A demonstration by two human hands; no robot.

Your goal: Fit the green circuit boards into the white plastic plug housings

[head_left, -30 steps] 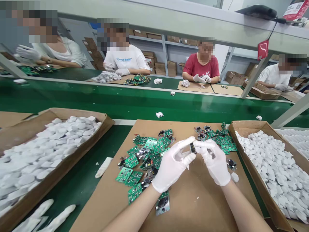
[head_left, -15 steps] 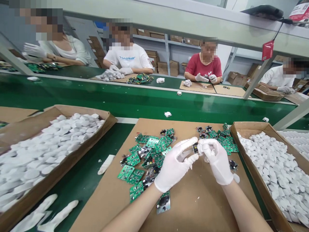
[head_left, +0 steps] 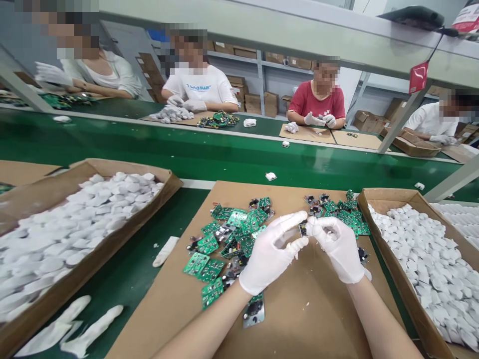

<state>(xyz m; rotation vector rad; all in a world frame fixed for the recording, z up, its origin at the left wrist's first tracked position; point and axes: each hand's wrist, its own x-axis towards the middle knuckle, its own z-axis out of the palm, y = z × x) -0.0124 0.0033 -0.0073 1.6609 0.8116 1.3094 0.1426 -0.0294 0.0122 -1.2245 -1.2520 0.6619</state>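
Observation:
My left hand (head_left: 275, 252), in a white glove, pinches a small circuit board (head_left: 303, 228) between thumb and fingertips. The board shows dark parts and a bit of yellow. My right hand (head_left: 339, 247), also gloved, is closed at the board's right side, its fingertips touching it. A white scrap shows among the right fingers, too covered to make out. Below and left of my left hand lies a heap of green circuit boards (head_left: 209, 269) on the brown cardboard sheet (head_left: 299, 324). A smaller pile of boards (head_left: 348, 214) lies behind my right hand.
Cardboard trays of white wrapped pieces stand at left (head_left: 93, 224) and right (head_left: 430, 269). Loose white gloves (head_left: 93, 329) lie at lower left. Beyond runs a green conveyor belt (head_left: 209, 154) carrying white pieces (head_left: 271, 176). Several gloved co-workers (head_left: 202, 89) sit across it, under a metal frame beam (head_left: 262, 30).
The white pieces on the conveyor have shifted right. My right hand's fingers have moved slightly at the board's edge; my left hand stays nearly where it was.

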